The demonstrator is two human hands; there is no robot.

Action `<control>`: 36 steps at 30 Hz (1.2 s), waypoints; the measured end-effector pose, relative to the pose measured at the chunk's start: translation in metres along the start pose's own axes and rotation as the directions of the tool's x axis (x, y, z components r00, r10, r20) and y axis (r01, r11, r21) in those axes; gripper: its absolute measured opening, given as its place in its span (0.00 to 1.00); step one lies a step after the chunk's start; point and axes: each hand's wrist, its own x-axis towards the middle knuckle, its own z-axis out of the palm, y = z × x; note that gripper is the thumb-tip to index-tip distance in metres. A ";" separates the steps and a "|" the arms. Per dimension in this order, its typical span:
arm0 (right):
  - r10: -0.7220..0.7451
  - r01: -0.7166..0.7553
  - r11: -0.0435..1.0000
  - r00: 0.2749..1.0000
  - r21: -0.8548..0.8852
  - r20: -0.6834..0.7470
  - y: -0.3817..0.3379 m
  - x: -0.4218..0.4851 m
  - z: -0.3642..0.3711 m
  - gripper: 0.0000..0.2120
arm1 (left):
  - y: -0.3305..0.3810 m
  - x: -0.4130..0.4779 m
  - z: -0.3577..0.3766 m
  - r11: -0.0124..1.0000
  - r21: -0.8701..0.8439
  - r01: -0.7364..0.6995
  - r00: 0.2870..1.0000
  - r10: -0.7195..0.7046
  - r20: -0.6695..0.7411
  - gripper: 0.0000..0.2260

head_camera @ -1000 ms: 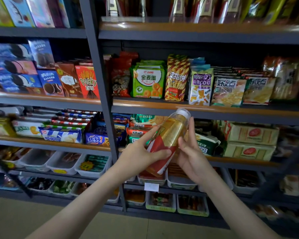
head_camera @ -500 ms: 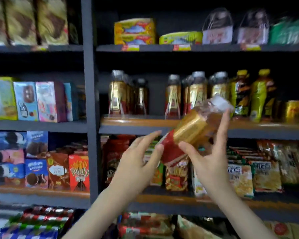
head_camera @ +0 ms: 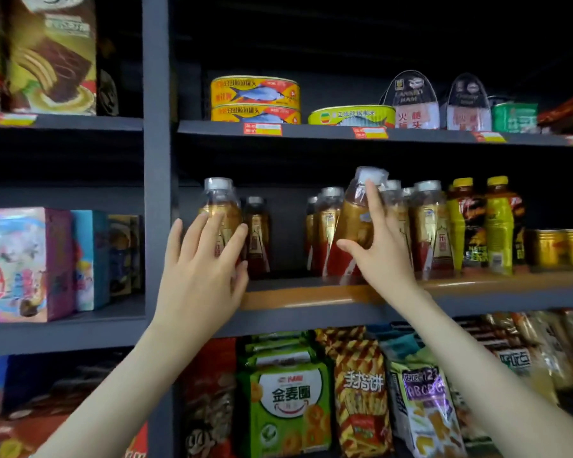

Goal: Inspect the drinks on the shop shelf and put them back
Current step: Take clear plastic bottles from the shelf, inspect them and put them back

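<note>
bottle (head_camera: 354, 226): amber drink, gold and red label, white cap. yellow bottles (head_camera: 499, 226): yellow caps, black and yellow labels. fish tins (head_camera: 255, 94): orange-yellow, blue-silver fish print. shelf (head_camera: 311, 295): dark grey, orange front edge. biscuit bag (head_camera: 288, 398): green, white oval. snack bag (head_camera: 361, 391): red-yellow diagonal stripes. box (head_camera: 20, 262): pink, cartoon print.

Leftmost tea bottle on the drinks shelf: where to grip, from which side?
Probably mid-body, below the tapering shoulder, from the front. The bottle stands upright near the shelf edge, post close on its left, another bottle behind right; the straighter wall suits a wrap.
</note>
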 end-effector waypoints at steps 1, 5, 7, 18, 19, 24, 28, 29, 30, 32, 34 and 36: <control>0.019 -0.017 0.999 0.999 -0.035 0.048 0.001 0.003 0.003 0.46 | -0.005 0.000 0.003 1.000 0.015 -0.011 1.000 0.011 -0.009 0.20; 0.107 -0.072 0.983 0.972 -0.166 0.207 0.001 0.018 0.008 0.46 | -0.019 0.004 0.007 0.997 0.063 -0.047 0.998 0.049 -0.032 0.19; 0.141 -0.071 0.959 0.959 -0.273 0.245 0.000 0.023 0.011 0.46 | -0.026 0.006 0.008 0.995 0.082 -0.050 0.997 0.054 -0.054 0.19; 0.199 -0.093 0.946 0.924 -0.311 0.327 0.000 0.025 0.018 0.54 | -0.033 0.005 0.013 0.975 0.215 -0.053 0.998 0.060 -0.025 0.20; 0.213 -0.102 0.943 0.917 -0.317 0.338 0.001 0.024 0.018 0.57 | -0.033 0.005 0.013 0.976 0.214 -0.048 0.998 0.055 -0.026 0.20; -0.032 0.141 0.819 0.979 -0.557 0.201 -0.009 0.031 0.027 0.54 | -0.024 0.010 0.013 0.977 0.210 0.023 0.998 -0.011 -0.060 0.20; -0.127 0.252 0.844 0.952 -0.473 0.280 -0.032 0.061 0.067 0.51 | -0.001 0.025 0.022 0.981 0.191 0.014 1.000 -0.010 -0.024 0.23; -0.073 0.231 0.857 0.940 -0.462 0.334 -0.033 0.069 0.080 0.51 | 0.004 0.028 0.027 0.985 0.172 0.001 1.000 -0.002 0.002 0.24; -0.015 0.206 0.865 0.922 -0.457 0.387 -0.032 0.077 0.094 0.51 | 0.007 0.030 0.033 0.989 0.150 -0.004 0.999 -0.001 0.032 0.25; 0.040 0.205 0.858 0.888 -0.471 0.458 -0.024 0.090 0.117 0.51 | 0.008 0.034 0.044 0.994 0.111 0.019 0.996 -0.029 0.086 0.27; 0.049 0.221 0.860 0.862 -0.460 0.504 -0.015 0.100 0.135 0.51 | 0.003 0.035 0.053 0.995 0.077 0.069 0.989 -0.078 0.125 0.30; 0.077 0.193 0.880 0.844 -0.435 0.530 -0.010 0.109 0.151 0.50 | -0.003 0.036 0.056 0.993 0.055 0.103 0.984 -0.110 0.142 0.32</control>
